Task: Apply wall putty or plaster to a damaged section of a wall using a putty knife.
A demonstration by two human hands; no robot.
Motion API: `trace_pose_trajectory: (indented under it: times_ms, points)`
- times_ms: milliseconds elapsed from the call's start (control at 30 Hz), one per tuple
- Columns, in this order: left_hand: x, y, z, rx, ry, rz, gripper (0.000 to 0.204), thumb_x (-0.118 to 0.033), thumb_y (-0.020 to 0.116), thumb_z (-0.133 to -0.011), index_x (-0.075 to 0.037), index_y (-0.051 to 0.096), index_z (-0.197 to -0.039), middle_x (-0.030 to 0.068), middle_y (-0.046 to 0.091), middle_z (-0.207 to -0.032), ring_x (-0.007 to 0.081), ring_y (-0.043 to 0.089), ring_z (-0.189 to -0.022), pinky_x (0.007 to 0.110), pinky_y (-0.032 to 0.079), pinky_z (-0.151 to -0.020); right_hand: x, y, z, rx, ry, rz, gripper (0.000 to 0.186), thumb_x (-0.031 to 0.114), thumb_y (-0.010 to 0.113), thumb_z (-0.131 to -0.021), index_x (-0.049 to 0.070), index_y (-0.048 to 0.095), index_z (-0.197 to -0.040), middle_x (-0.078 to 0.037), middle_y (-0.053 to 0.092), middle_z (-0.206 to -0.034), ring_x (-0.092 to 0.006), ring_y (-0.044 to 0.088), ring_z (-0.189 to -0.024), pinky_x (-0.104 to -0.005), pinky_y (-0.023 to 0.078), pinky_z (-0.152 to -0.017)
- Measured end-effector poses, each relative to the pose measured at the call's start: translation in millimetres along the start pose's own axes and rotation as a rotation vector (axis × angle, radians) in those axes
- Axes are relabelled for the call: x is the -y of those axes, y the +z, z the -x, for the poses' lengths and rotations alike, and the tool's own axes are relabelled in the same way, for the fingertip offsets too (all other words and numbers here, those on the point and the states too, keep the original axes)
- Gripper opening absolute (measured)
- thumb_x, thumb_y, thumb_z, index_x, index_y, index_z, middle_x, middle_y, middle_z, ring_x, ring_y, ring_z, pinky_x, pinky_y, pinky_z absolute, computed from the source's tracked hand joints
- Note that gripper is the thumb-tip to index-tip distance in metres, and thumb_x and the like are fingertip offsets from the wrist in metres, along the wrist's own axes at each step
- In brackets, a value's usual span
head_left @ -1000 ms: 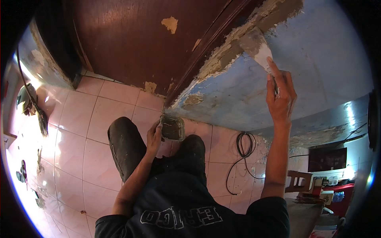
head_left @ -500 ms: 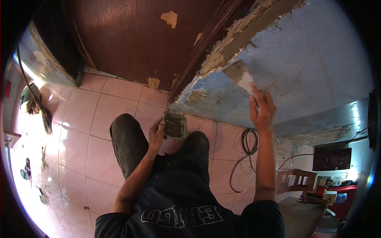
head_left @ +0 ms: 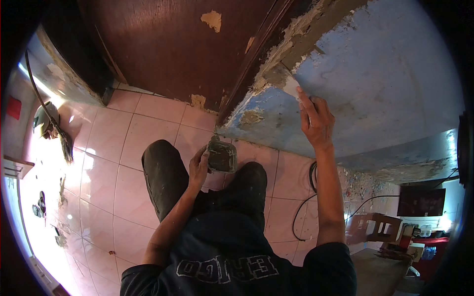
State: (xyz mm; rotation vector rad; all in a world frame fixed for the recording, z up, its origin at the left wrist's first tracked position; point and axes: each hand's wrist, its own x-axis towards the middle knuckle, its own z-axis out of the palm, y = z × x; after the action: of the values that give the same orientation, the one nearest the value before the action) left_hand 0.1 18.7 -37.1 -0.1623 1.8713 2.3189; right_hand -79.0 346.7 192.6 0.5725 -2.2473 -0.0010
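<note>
My left hand (head_left: 199, 166) grips a small square plastic container (head_left: 222, 157) with dull grey-brown paste inside, held between my bent knees. My right hand (head_left: 317, 122) holds a putty knife (head_left: 282, 78) with a pale, smeared blade against the rough strip of crumbling filler and plaster (head_left: 328, 19) along the edge of the blue wall (head_left: 390, 69). That strip runs diagonally beside the brown wooden door frame and door (head_left: 163, 44), whose surface has chipped patches.
Pink floor tiles (head_left: 138, 202) lie beneath me. A black cable (head_left: 296, 217) runs on the floor at right, near a brown plastic chair (head_left: 375, 227) and dark screen (head_left: 422, 202). A broom (head_left: 65, 145) stands at left among small items.
My right hand and the putty knife have moved down and leftward along the damaged strip. My left hand still holds the container. The whole view has shifted slightly.
</note>
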Motion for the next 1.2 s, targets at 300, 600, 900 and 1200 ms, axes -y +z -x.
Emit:
trace_pose_trajectory:
  times_ms: [300,600,900,1200]
  points:
    - [17.1,-4.0,-4.4,-0.033,0.06,-0.038,0.048,-0.03,0.05,-0.108,0.003,0.061,-0.14,0.0023,0.065,-0.084,0.0077,0.056,-0.062,0.025,0.046,-0.054,-0.8,-36.4,32.5,0.125,0.12,0.069,0.058,0.002,0.072,-0.088,0.027,0.068,-0.14,-0.004,0.063,-0.094,-0.0243,0.064,-0.081,-0.0384,0.055,-0.06]
    - [2.7,0.7,-6.0,-0.001,0.019,0.02,0.046,-0.03,0.051,-0.108,0.002,0.062,-0.139,0.0021,0.065,-0.082,0.0065,0.055,-0.061,0.025,0.045,-0.053,42.1,-33.2,0.7,0.045,0.095,0.023,0.051,0.003,0.072,-0.092,0.023,0.069,-0.139,-0.004,0.064,-0.093,-0.0211,0.065,-0.084,-0.0361,0.055,-0.062]
    - [4.6,-3.2,-3.9,-0.013,0.037,0.056,0.047,-0.033,0.052,-0.108,0.002,0.062,-0.139,0.001,0.063,-0.081,0.0065,0.054,-0.061,0.025,0.045,-0.053,33.5,-36.0,9.1,0.094,0.14,0.057,0.052,0.001,0.07,-0.093,0.022,0.068,-0.141,-0.006,0.066,-0.094,-0.0215,0.064,-0.081,-0.0367,0.053,-0.062]
    - [3.3,0.6,-10.4,0.012,-0.021,0.081,0.046,-0.03,0.055,-0.108,0.003,0.062,-0.139,0.0021,0.064,-0.083,0.007,0.055,-0.065,0.025,0.046,-0.057,43.5,-48.6,-3.3,0.089,0.129,-0.008,0.048,0.001,0.07,-0.094,0.02,0.07,-0.138,-0.007,0.065,-0.093,-0.0223,0.063,-0.079,-0.0366,0.052,-0.064]
